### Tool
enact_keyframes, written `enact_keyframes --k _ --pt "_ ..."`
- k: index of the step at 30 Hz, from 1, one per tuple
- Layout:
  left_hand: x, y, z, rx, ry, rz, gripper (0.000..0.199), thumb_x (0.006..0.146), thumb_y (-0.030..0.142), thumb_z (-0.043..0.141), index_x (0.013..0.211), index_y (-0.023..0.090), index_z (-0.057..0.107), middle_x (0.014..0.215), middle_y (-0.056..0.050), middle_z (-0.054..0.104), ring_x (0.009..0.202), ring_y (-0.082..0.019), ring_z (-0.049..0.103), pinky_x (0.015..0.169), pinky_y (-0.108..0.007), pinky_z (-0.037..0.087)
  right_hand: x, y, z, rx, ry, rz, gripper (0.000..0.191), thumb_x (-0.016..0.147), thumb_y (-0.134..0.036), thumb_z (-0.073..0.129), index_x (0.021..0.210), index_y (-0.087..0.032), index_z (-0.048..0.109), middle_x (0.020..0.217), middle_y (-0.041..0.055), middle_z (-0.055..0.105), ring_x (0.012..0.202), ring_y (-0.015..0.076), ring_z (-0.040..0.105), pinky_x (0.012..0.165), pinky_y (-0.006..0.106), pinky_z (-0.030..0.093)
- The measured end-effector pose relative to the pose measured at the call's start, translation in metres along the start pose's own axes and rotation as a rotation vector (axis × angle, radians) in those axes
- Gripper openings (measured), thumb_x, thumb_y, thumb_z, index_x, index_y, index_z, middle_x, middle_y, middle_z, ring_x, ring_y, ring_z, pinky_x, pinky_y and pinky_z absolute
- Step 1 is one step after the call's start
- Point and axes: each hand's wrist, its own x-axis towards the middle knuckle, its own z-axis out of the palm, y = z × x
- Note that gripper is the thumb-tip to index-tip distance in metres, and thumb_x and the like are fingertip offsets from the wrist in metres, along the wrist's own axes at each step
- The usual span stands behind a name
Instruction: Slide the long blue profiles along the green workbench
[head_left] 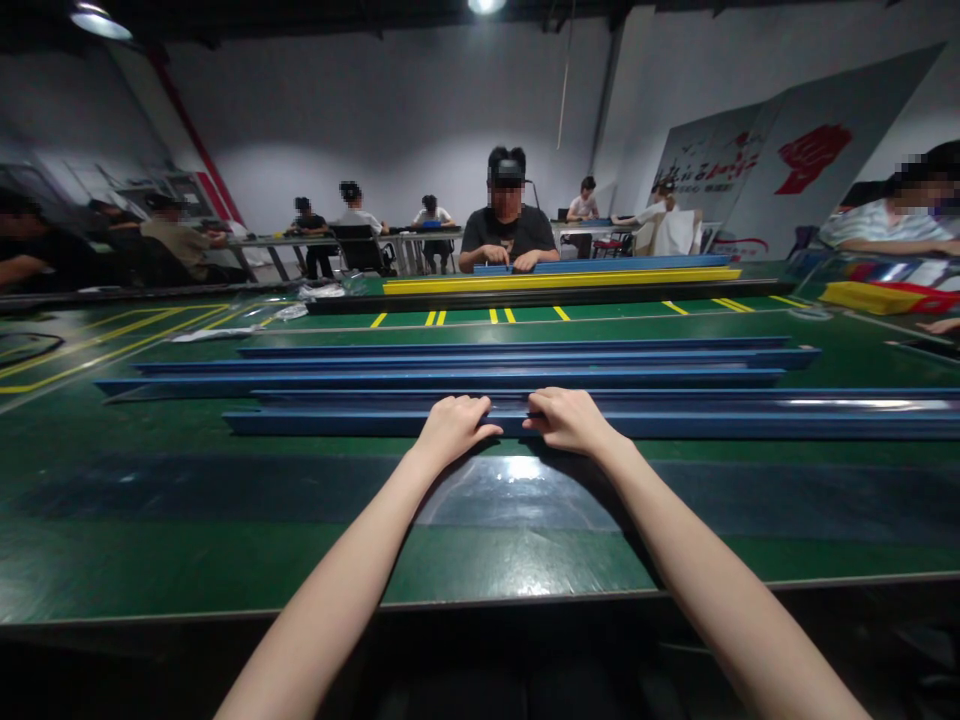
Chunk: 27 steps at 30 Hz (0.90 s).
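A long blue channel strip (337, 424) lies crosswise in front of me, its right end running out of view. My left hand (456, 424) is closed over it, thumb on the near wall and fingers bent over into the channel. Close by on the right, my right hand (568, 420) grips the same strip in a like way. A clear plastic strip (832, 406) shows inside the channel on the right. Nearer to me, a long transparent plastic strip (262, 490) lies flat on the green tabletop (480, 575).
Behind the held strip lie several more blue channel strips (450, 381). Farther back are a yellow strip (562, 283) and a black strip (600, 296). A person (507, 225) works across the table. Yellow and red trays (874, 297) stand at the right.
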Motion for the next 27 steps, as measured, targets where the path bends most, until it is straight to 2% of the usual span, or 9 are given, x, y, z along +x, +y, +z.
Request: enact_keyframes --k 6,12,18,24,27 --pt "0.0 -0.002 -0.001 -0.009 0.001 0.004 0.033 0.08 0.049 0.053 0.087 0.017 0.056 0.083 -0.005 0.066 0.079 -0.018 0.06 0.068 -0.027 0.039 -0.009 0.013 -0.008 -0.029 -0.047 0.099 0.018 0.076 -0.036 0.051 0.074 -0.02 0.061 0.08 0.0034 0.067 0.072 0.0162 0.059 0.053 0.025 0.021" --pt "0.0 -0.002 -0.003 -0.022 -0.031 0.008 0.031 0.08 0.048 0.054 0.085 0.017 0.056 0.083 -0.005 0.066 0.081 -0.019 0.059 0.069 -0.028 0.039 -0.013 0.027 -0.008 -0.054 -0.058 0.174 0.02 0.073 -0.04 0.053 0.071 -0.022 0.062 0.075 0.0027 0.067 0.07 0.0178 0.059 0.053 0.026 0.024" --pt "0.001 -0.001 -0.002 -0.03 -0.045 0.01 0.027 0.082 0.044 0.052 0.083 0.017 0.056 0.083 -0.005 0.064 0.081 -0.017 0.058 0.069 -0.026 0.039 -0.014 0.026 -0.006 -0.002 -0.042 0.124 0.021 0.075 -0.039 0.05 0.074 -0.02 0.06 0.078 0.0032 0.066 0.072 0.017 0.058 0.057 0.025 0.027" --pt "0.001 0.001 -0.004 -0.049 -0.05 -0.007 0.028 0.083 0.044 0.051 0.08 0.017 0.056 0.083 -0.004 0.063 0.081 -0.017 0.058 0.068 -0.025 0.039 -0.011 0.017 -0.001 0.005 -0.027 0.08 0.036 0.083 -0.049 0.04 0.074 -0.019 0.058 0.078 0.004 0.065 0.073 0.0161 0.057 0.058 0.025 0.028" --pt "0.001 0.001 -0.004 -0.059 -0.049 -0.008 0.026 0.083 0.043 0.052 0.082 0.017 0.056 0.083 -0.004 0.063 0.081 -0.017 0.058 0.068 -0.026 0.04 -0.007 0.008 0.005 0.014 -0.003 0.041 0.037 0.084 -0.051 0.04 0.081 -0.019 0.058 0.085 0.0055 0.064 0.079 0.0163 0.057 0.061 0.024 0.029"
